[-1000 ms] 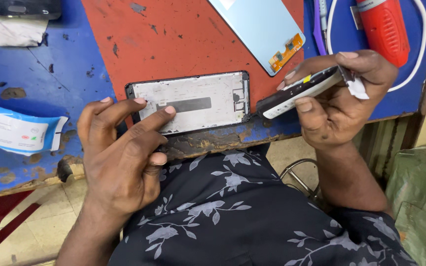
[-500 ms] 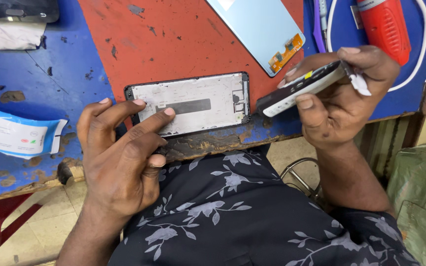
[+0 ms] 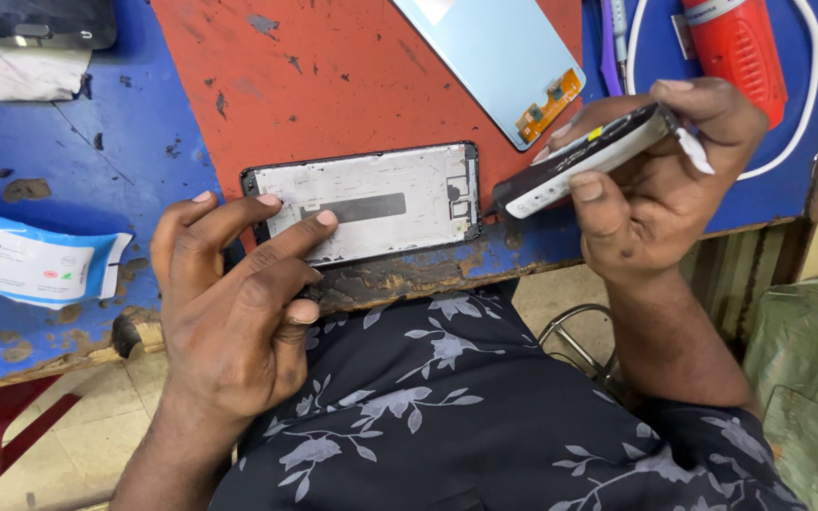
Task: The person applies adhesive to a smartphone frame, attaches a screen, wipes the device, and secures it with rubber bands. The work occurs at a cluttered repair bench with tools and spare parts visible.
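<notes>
The left hand point(image 3: 239, 303) lies mostly open, two fingertips pressing the phone frame point(image 3: 366, 203) flat at the bench point(image 3: 87, 180) edge. The right hand point(image 3: 660, 189) is closed around a battery point(image 3: 589, 159), held tilted just right of the frame. Both look light and stiff; the thin frame probably flexes, so grip by the edges

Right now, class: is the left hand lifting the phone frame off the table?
No: the left hand presses its fingertips on the phone frame, which lies flat on the table.
</notes>
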